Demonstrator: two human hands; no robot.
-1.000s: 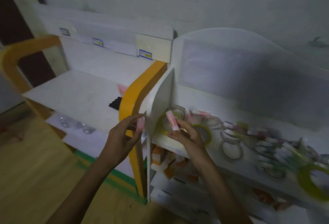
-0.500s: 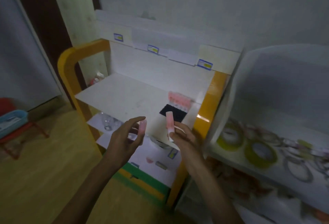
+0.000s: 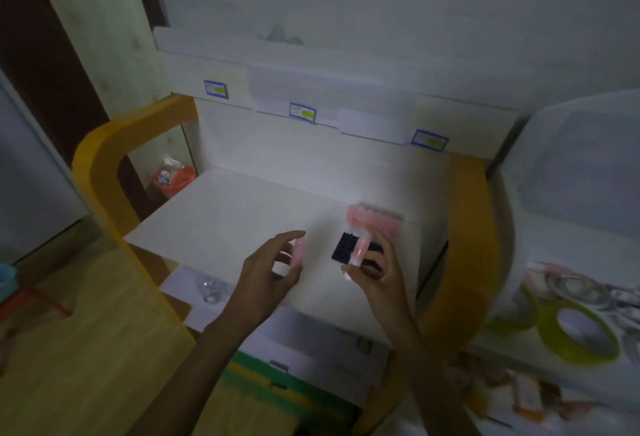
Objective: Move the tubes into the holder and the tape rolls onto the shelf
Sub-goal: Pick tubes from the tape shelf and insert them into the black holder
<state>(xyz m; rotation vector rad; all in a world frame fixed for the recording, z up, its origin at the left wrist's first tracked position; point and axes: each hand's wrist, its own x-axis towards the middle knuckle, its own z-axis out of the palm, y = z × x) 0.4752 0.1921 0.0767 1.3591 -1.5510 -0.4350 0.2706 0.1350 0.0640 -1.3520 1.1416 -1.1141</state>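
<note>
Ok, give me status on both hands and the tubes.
Left hand holds one pink tube. Right hand holds another tube above the black holder. Pink tubes already at holder's back. Nothing in the way.

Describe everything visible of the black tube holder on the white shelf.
The black tube holder is a dark, flat, roughly square block lying on the white shelf, towards its right front. Its top looks gridded, though blur hides detail. A row of pink tubes stands along its far edge. The right hand, holding a pink tube tilted over it, covers its near right part; contact cannot be told.
</note>
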